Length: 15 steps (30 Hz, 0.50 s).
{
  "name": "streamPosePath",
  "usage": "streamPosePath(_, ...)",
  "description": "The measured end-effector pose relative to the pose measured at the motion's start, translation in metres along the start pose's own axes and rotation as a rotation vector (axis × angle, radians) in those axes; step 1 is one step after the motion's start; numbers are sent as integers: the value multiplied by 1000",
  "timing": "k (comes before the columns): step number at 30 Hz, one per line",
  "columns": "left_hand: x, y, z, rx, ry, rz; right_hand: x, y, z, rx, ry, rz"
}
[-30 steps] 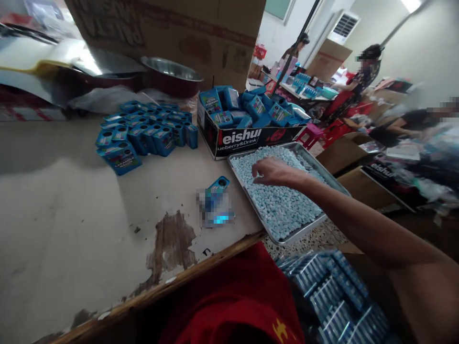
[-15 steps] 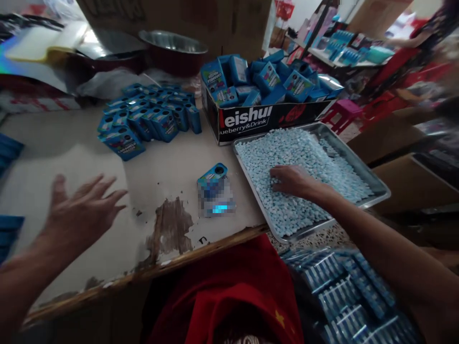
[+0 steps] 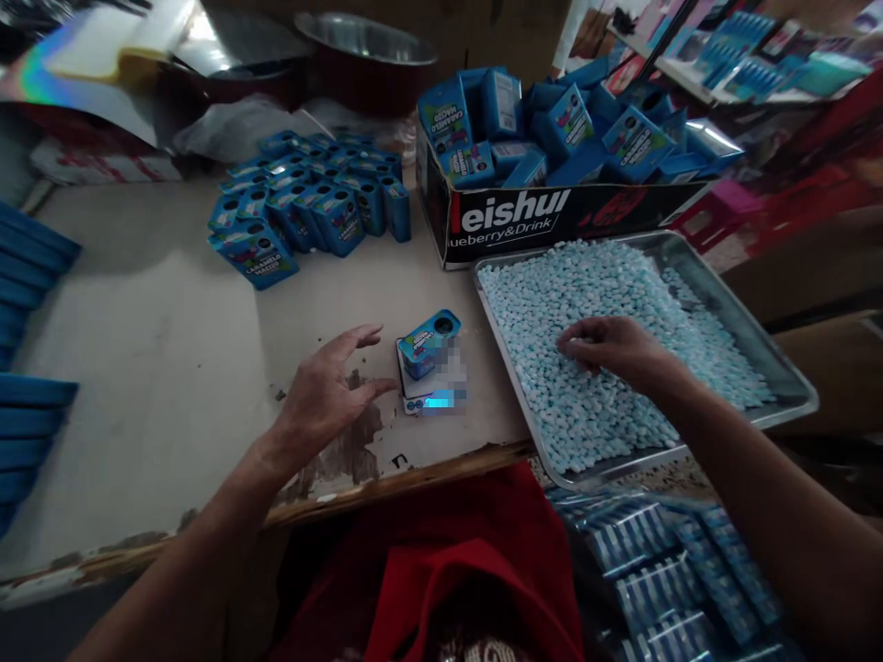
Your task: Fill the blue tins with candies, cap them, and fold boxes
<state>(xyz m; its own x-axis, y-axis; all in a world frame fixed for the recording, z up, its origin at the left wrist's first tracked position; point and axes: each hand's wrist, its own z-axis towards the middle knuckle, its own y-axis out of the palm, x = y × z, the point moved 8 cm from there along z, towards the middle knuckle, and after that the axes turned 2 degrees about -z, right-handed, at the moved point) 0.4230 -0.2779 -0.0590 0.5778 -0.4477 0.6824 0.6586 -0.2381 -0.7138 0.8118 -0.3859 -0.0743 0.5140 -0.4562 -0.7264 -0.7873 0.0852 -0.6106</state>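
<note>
A small blue candy box (image 3: 426,348) stands on a small flat scale (image 3: 415,384) with a glowing display, partly blurred out. My left hand (image 3: 329,386) reaches toward it from the left, thumb and fingers apart, holding nothing; the thumb tip is at the scale's left edge. On the right, a metal tray (image 3: 502,363) holds a bed of small pale blue and white candies (image 3: 593,276). Over the candies, my right hand (image 3: 617,351) has its fingertips pinched together. Whatever is between them is hidden.
Blue boxes (image 3: 310,202) stand grouped at the back of the table. Behind the tray, a black carton (image 3: 510,221) is heaped with more. Blue stacks (image 3: 31,414) line the left edge. A metal-lined bowl (image 3: 372,41) sits behind; wrapped blue packs (image 3: 655,552) lie below the tray.
My left hand has moved right, from over the table to beside the scale. My right hand has lifted slightly from the candies, its fingers drawn together. The view has shifted a little.
</note>
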Motion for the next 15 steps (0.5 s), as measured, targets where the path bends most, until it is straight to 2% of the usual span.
streamPosePath(3, -9, 7, -6, -14, -68, -43, -29, 15, 5, -58, -54, -74)
streamPosePath(6, -17, 6, -12, 3, -116, -99, -76, 35, 8, -128, -183, -81)
streamPosePath(10, -13, 3, -16, 56, -91, -143, -136, 55, 8, -224, -308, -26)
streamPosePath(13, -5, 6, -15, 139, -119, -192, -149, 45, 13, -205, -338, -32)
streamPosePath(15, 3, 18, -12, 144, -142, -192, -135, 27, 19, -158, -300, -96)
